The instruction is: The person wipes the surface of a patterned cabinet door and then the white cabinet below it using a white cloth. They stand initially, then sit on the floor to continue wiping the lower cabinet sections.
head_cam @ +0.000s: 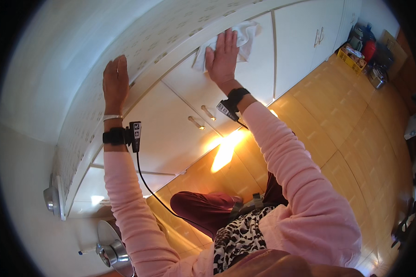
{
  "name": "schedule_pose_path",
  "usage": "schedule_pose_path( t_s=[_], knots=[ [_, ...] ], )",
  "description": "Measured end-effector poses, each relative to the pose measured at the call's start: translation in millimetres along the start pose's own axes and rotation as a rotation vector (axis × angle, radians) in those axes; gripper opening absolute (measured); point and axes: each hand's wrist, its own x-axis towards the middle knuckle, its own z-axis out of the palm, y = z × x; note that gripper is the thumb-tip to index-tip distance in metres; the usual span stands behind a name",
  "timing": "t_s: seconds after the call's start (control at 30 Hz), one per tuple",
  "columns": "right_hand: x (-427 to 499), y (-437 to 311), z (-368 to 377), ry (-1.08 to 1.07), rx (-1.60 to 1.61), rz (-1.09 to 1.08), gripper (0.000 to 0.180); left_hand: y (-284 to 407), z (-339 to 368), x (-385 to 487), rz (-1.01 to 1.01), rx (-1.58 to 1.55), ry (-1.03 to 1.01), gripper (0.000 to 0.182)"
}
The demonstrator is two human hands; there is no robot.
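Observation:
My right hand (223,57) lies flat, fingers extended, on a white cloth (246,39), which is spread against the upper part of a white cabinet door (256,69). Part of the cloth is under the palm and hidden. Off to the left, my left hand (116,83) is raised by the patterned edge surface (142,52) above the cabinets, its fingers close together and nothing seen in it. Whether it touches that surface is unclear. Both wrists wear black straps with small devices and cables.
Door handles (196,122) stick out below my hands. Metal pots (116,254) stand at the lower left. At the far right are a yellow crate (351,60), a kettle (378,77) and several containers. Sunlight falls on the tiled floor (305,128).

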Motion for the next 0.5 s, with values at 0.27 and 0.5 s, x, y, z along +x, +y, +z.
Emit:
schedule_pose_path(
  t_s=[0.27, 0.5],
  knots=[
    [79.9, 89.1, -8.7, 0.232, -0.042, 0.152, 0.077, -4.2, 11.9, -5.0, 0.106, 0.273, -0.059, 0.045],
    [86.4, 109.1, 1.8, 0.338, 0.043, 0.432, 0.067, 6.7, 6.9, -5.2, 0.179, 0.244, -0.051, 0.044]
  ],
)
